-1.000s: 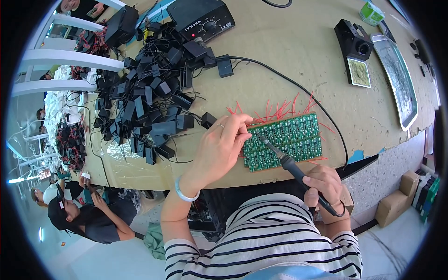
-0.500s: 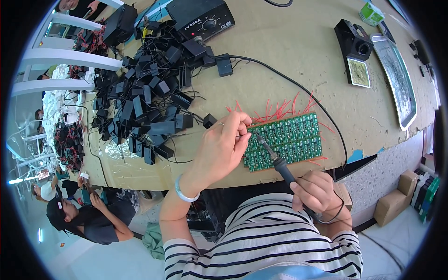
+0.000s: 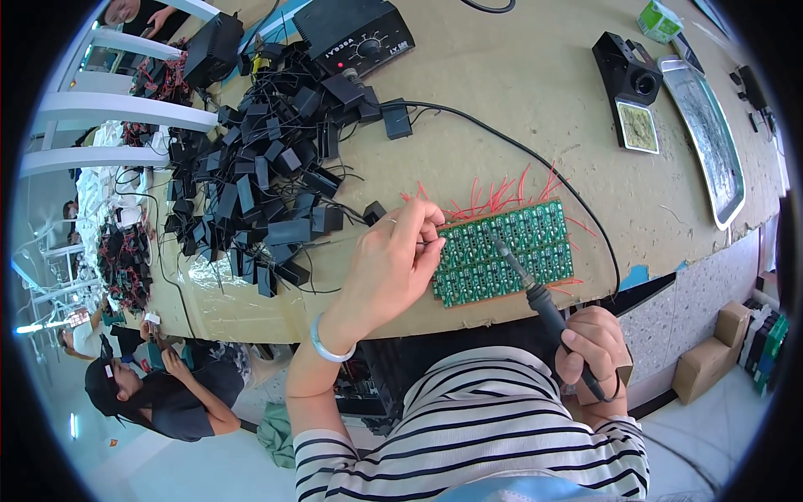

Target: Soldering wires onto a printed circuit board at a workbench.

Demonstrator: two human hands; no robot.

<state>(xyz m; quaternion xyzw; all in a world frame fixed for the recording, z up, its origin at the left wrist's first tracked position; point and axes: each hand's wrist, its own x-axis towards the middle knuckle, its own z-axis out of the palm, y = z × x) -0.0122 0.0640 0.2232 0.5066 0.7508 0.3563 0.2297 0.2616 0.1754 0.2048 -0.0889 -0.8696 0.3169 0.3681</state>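
A panel of small green circuit boards (image 3: pixel 502 259) lies at the table's front edge, with red wires (image 3: pixel 502 194) sticking out along its far side. My left hand (image 3: pixel 399 255) is closed in a pinch at the panel's left end. Between its fingertips shows a thin black wire, mostly hidden by the fingers. Just beyond that hand sits a black box (image 3: pixel 374 213). My right hand (image 3: pixel 592 347) grips a soldering iron (image 3: pixel 548 314) by its dark handle. The iron's metal tip points at the middle of the panel; whether it touches cannot be told.
Black boxes with cables (image 3: pixel 263 171) are heaped at the left, below a soldering station (image 3: pixel 355 42). The iron's black cable (image 3: pixel 502 130) arcs across the table. At the right are an iron stand (image 3: pixel 626 71) with a sponge (image 3: pixel 638 127) and a metal tray (image 3: pixel 707 142). A co-worker (image 3: pixel 180 389) sits at left.
The soldering iron's tip has moved right, from beside my left fingertips to over the panel's middle. My right hand has shifted right with it. My left hand keeps its pinch, nearly in place.
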